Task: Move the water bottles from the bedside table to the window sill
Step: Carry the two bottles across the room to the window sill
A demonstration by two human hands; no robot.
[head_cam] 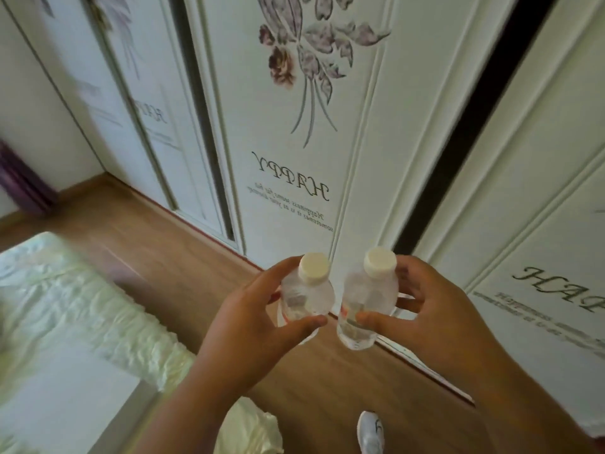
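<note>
I hold two small clear water bottles with white caps upright in front of me, side by side above the wooden floor. My left hand (252, 319) is wrapped around the left bottle (306, 294), thumb across its front. My right hand (435, 319) grips the right bottle (368, 296) the same way. The bottles are close together without touching. Neither the bedside table nor the window sill is in view.
White sliding wardrobe doors (288, 126) with flower prints and "HAPPY" lettering stand straight ahead. A bed with a pale ruffled cover (65, 306) fills the lower left. Wooden floor (163, 244) runs between them. A white shoe (371, 432) shows at the bottom. A purple curtain (23, 181) hangs far left.
</note>
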